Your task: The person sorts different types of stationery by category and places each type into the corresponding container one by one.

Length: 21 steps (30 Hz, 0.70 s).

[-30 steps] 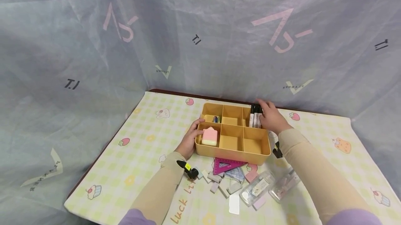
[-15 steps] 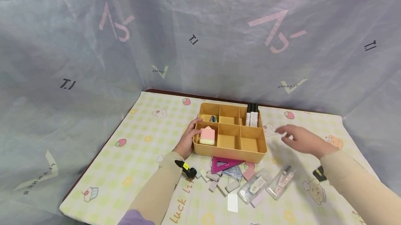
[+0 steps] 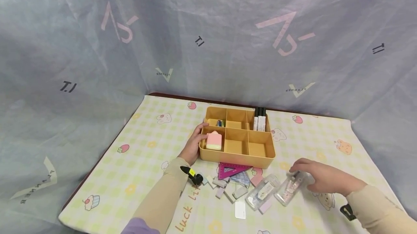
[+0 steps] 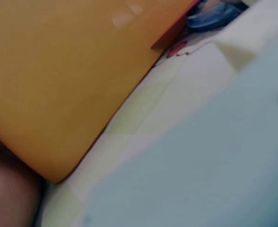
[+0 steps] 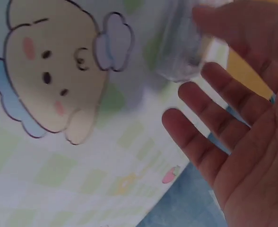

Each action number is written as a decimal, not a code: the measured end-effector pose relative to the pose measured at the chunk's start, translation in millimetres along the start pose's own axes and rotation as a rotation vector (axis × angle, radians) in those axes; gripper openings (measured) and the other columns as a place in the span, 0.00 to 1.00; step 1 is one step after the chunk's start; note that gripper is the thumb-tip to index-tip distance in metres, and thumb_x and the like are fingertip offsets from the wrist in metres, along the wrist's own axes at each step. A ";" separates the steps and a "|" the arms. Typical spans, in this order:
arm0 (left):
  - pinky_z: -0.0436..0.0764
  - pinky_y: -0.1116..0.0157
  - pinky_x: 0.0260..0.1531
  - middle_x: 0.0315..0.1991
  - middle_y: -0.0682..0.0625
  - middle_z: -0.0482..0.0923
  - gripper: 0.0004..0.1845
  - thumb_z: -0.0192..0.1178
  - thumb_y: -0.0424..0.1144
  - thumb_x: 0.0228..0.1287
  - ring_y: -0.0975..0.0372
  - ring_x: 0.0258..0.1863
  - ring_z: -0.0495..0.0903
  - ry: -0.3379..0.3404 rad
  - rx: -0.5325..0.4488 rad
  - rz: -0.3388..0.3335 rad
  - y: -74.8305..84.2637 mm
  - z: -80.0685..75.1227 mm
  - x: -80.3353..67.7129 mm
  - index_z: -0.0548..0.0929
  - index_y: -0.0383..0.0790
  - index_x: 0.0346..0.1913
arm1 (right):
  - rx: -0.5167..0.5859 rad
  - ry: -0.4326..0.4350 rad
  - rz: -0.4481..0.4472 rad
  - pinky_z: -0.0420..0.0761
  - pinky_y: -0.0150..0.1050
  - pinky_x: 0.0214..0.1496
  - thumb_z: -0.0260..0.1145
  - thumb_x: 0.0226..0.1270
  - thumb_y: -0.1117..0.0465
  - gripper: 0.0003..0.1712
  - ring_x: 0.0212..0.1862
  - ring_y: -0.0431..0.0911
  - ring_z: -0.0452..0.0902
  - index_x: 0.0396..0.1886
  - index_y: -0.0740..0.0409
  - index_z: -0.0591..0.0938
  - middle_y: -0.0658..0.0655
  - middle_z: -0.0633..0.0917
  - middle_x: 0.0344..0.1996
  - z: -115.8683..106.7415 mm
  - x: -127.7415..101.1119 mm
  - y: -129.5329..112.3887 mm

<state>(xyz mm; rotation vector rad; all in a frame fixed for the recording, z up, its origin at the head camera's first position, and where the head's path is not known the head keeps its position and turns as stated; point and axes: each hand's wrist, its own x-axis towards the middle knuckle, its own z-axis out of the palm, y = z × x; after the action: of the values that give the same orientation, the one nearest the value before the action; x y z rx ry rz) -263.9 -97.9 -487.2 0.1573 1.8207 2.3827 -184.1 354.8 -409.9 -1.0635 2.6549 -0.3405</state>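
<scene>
My left hand (image 3: 192,146) holds the left side of a yellow compartment box (image 3: 239,158), its fingers at the rim. In the left wrist view, the box wall (image 4: 68,80) fills much of the picture beside a bit of that hand. A pink-and-cream rounded item (image 3: 214,141) lies in the front left compartment. Several black-capped marker pens (image 3: 260,120) stand in the back right one. My right hand (image 3: 325,176) hovers over the right-hand clear plastic case (image 3: 288,190), fingers spread and apart from it in the right wrist view.
In front of the box lie a magenta set square (image 3: 229,170), a second clear case (image 3: 263,192), a white card (image 3: 240,208) and several small eraser-like blocks (image 3: 229,193). Small dark items (image 3: 220,122) sit in the back left compartment. A grey curtain (image 3: 208,45) hangs behind the table.
My right hand has left the marker pens at the back right compartment and come right and towards me, to the clear case. My left hand stays at the box.
</scene>
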 end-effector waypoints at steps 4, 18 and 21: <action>0.55 0.48 0.73 0.80 0.55 0.48 0.30 0.49 0.35 0.69 0.54 0.77 0.52 0.005 -0.003 0.001 -0.1 -0.6 -0.4 0.63 0.44 0.75 | -0.044 0.011 0.022 0.82 0.46 0.51 0.73 0.45 0.72 0.35 0.56 0.49 0.79 0.58 0.48 0.82 0.48 0.79 0.56 6.9 4.0 1.7; 0.53 0.48 0.74 0.80 0.55 0.48 0.30 0.48 0.34 0.68 0.54 0.77 0.51 0.009 -0.004 0.000 -1.1 0.3 1.3 0.64 0.45 0.74 | 0.073 0.064 -0.037 0.83 0.47 0.41 0.77 0.49 0.69 0.31 0.55 0.43 0.79 0.55 0.47 0.82 0.48 0.83 0.53 -17.9 -3.5 11.8; 0.54 0.48 0.73 0.80 0.55 0.48 0.30 0.48 0.34 0.68 0.54 0.77 0.51 0.009 -0.005 -0.003 -1.0 -0.1 1.1 0.64 0.45 0.74 | 0.171 0.060 -0.043 0.81 0.40 0.37 0.76 0.52 0.68 0.31 0.51 0.38 0.78 0.56 0.47 0.81 0.49 0.83 0.53 -32.6 -7.1 10.9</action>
<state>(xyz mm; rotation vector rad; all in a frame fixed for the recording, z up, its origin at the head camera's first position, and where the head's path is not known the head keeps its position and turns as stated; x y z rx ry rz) -265.0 -97.5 -488.2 0.1433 1.8171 2.3899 -196.7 371.3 -381.7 -1.0728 2.6012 -0.6056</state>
